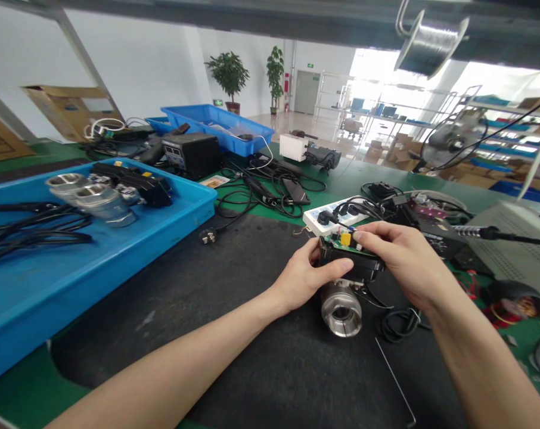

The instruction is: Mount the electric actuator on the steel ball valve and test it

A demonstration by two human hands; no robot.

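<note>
Near: metal valve body [341,311] sat on black mat [252,345], black housing [357,265] with open circuit board on top. Left hand [302,275] gripped housing side; right hand [397,253] pinched at board, exact part unclear. Beyond: white power strip [315,219].

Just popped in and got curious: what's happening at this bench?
Someone is working bare-handed on a black housing with an exposed circuit board, mounted on a metal valve body. The left hand grips the housing's side, while the right hand has its fingertips at the board. More metal fittings lie in the blue tray.
</note>
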